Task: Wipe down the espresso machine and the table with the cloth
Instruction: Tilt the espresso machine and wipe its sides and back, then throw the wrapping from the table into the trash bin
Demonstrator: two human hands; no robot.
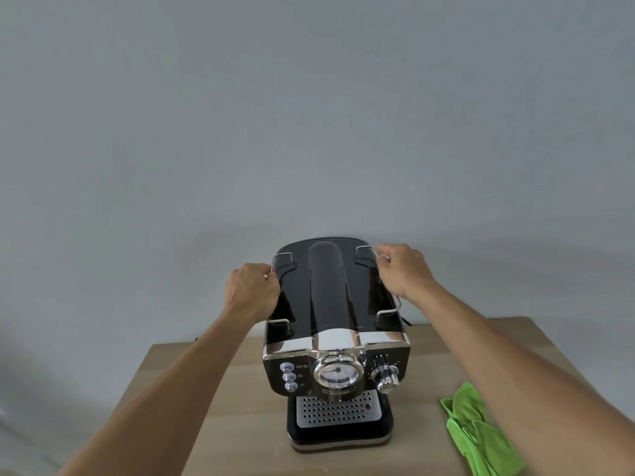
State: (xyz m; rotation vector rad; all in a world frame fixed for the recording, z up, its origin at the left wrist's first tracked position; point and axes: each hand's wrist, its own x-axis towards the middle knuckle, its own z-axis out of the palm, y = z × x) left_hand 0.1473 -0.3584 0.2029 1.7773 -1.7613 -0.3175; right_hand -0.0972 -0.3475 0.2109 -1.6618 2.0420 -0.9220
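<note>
Fingers point(267, 271) of the left hand point(252, 290): curled in, clenched over the left top edge of the espresso machine point(336, 304). Fingers point(384, 257) of the right hand point(403, 269): likewise curled, gripping the right top edge further back. Both hands grasp the machine at its thin wire rails point(279, 320). Neither touches anything else.

Writing: a small plate point(338, 392) under the gauge carries one word, too blurred to read with certainty. Small icons sit beside the buttons point(288, 376); they are not legible.

Materials and shapes:
- Machine body is glossy black with a rounded ridge down the middle of the top and a polished chrome band across the front.
- Round glass-faced gauge point(338, 371) at front centre, in a chrome ring.
- Three pale round buttons stacked at its left; a chrome knob point(386, 374) at its right.
- Perforated metal drip grille point(338, 408) below, set in a black base.

Position: the machine stands on the table point(206, 389), which has a light wood grain and a matte surface, against a plain grey wall point(309, 115). The cloth point(481, 431), bright green, soft and crumpled, lies on the table to the right of the machine, apart from it, under the right forearm.
</note>
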